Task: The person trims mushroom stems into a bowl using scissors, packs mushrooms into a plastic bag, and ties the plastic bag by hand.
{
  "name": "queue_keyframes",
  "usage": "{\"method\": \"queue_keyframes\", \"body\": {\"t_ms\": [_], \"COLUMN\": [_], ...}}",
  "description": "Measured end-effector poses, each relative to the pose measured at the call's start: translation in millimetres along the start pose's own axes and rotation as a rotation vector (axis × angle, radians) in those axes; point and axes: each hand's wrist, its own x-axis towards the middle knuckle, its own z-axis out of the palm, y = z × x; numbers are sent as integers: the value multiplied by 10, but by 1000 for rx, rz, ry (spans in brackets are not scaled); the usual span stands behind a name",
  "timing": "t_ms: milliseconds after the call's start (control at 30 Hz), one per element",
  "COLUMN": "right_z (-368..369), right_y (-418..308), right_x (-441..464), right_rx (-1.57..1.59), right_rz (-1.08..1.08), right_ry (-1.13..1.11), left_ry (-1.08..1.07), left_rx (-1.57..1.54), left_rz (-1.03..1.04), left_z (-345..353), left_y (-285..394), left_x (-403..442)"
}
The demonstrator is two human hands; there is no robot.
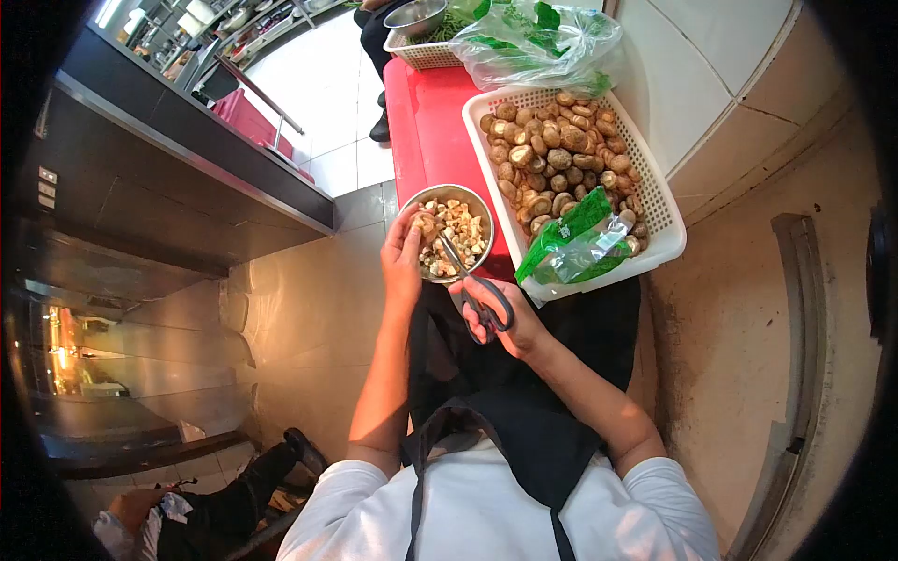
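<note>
My left hand (402, 245) is closed on a brown mushroom (425, 224) over the left side of a steel bowl (488, 220). Cut mushroom pieces (460, 224) lie in that bowl. In my right hand (513, 323) are black-handled scissors (486, 297), their blades reaching over the bowl toward the held mushroom. Whether the blades touch its stem I cannot tell. To the right, a white perforated basket (666, 201) holds many whole mushrooms (561, 154). A green and clear plastic bag (580, 245) lies across the basket's near end.
The bowl and basket rest on a red surface (416, 122) beside a tiled wall (692, 56). Behind them are a clear bag of greens (538, 42) and a smaller basket (421, 56) with a metal bowl. Another person (224, 496) is at lower left; someone's dark-clad leg (376, 47) shows at the top.
</note>
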Motion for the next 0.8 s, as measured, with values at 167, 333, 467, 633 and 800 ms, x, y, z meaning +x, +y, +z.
{"method": "queue_keyframes", "body": {"t_ms": [167,333,467,633,800], "right_z": [-131,-291,-402,-508,-652], "right_y": [131,317,389,425,638], "right_x": [-149,-240,-274,-300,-183], "right_rx": [-114,-264,-385,-375,-322], "right_rz": [47,119,40,67,105], "right_ry": [-2,-22,-58,-15,11], "left_ry": [18,-144,-43,-820,-781], "left_rx": [155,292,743,466,1093], "left_rz": [-51,5,710,528,666], "left_z": [85,682,1296,1798,1974], "left_y": [162,489,779,1490,858], "left_x": [79,267,325,-294,-400]}}
